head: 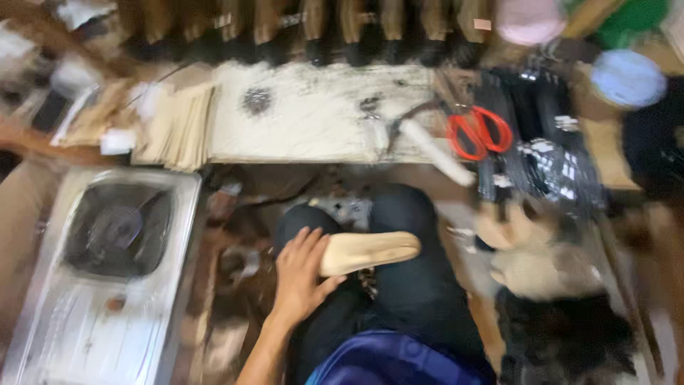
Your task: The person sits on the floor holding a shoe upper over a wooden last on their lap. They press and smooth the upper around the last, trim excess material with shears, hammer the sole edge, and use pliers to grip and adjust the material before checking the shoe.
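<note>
We hold a beige shoe sole (367, 252) lying across our lap, long axis left to right, narrower end pointing right. Our left hand (303, 274) grips its left end, fingers (299, 246) spread forward and thumb underneath. Our right hand is out of sight.

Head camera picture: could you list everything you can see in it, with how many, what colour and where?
shoe insole: one, beige, lying across the lap.
electric hotplate: one, silver with a dark round burner, lower left.
work board: one, whitish and stained, top centre.
scissors: one pair, red handles, right of the board.
stack of flat pieces: one, tan, left of the board.
row of soles: several, tan and black, along the top edge; blurred.
black strips: a pile, upper right.
round lid: one, pale blue, top right.
left hand: one, resting on the insole's end.
legs: dark trousers, bottom centre.
right hand: not in view.
</note>
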Demonstrator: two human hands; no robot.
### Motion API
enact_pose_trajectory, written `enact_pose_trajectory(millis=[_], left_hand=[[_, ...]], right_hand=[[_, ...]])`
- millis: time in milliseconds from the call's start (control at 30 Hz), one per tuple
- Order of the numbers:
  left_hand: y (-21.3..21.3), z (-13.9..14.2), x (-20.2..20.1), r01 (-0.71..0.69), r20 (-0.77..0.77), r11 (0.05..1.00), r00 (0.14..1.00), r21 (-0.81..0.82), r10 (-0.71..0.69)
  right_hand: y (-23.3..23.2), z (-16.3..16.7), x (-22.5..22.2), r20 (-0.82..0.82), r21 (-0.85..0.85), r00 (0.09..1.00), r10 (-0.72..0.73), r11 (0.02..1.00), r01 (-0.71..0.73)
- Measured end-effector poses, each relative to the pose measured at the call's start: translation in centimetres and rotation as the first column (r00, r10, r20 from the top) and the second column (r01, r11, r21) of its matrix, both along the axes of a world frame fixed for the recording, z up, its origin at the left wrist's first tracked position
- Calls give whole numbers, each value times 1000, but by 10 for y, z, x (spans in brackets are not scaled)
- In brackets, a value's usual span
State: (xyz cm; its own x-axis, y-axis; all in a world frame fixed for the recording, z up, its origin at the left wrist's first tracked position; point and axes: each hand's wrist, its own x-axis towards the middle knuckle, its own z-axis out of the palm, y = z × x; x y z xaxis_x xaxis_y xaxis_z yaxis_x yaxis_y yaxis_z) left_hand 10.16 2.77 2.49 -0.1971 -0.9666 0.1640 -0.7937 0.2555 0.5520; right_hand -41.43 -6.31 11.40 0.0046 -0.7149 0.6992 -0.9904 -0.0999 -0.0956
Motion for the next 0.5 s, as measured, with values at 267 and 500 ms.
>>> enact_pose_trajectory(millis=[267, 500], left_hand=[[-19, 21, 4, 35, -547, 999, 836, 4, -27], [-16, 9, 36, -15, -948, 950, -73, 310, 309]], right_hand=[[-7, -20, 121, -138, 188, 551, 823, 568, -801], [-35, -35, 252, -45, 358, 390, 920, 379, -853]])
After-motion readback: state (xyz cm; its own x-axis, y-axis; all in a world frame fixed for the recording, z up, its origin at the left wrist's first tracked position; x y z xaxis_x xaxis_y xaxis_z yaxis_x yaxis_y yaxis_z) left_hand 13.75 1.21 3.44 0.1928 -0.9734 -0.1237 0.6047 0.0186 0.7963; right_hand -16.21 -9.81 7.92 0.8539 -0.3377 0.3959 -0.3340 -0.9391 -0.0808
